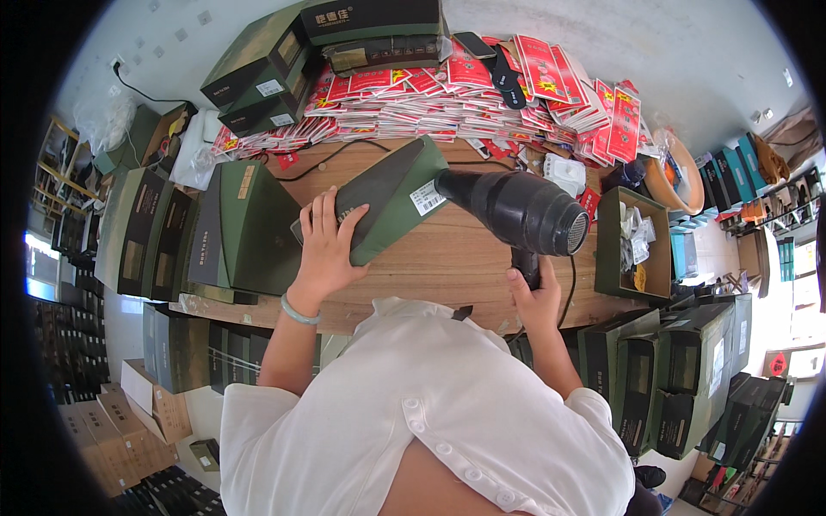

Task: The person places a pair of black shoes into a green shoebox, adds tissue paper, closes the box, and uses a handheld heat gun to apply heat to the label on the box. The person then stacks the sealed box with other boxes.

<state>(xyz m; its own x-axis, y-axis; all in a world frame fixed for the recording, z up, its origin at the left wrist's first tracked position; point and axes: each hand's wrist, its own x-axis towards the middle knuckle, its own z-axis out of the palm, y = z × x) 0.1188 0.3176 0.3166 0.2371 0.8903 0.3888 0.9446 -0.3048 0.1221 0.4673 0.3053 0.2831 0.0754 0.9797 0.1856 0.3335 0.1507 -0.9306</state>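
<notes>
My left hand (330,248) grips a dark green shoebox (391,211) by its near left end, fingers over the top. The box is tilted on the wooden table, and a white barcode label (427,198) shows on its right end. A black hair dryer (516,206) is in my right hand (535,301), which is closed round its handle. The dryer's nozzle points left, right at the labelled end of the box; whether they touch I cannot tell.
Green shoeboxes (249,228) stand left on the wooden table (430,275). Stacks of red printed cards (387,116) line the back, with more boxes (258,73) and a phone (474,45) on top. An open box (635,245) holds small packets at right. Boxes (671,370) are stacked beside my right arm.
</notes>
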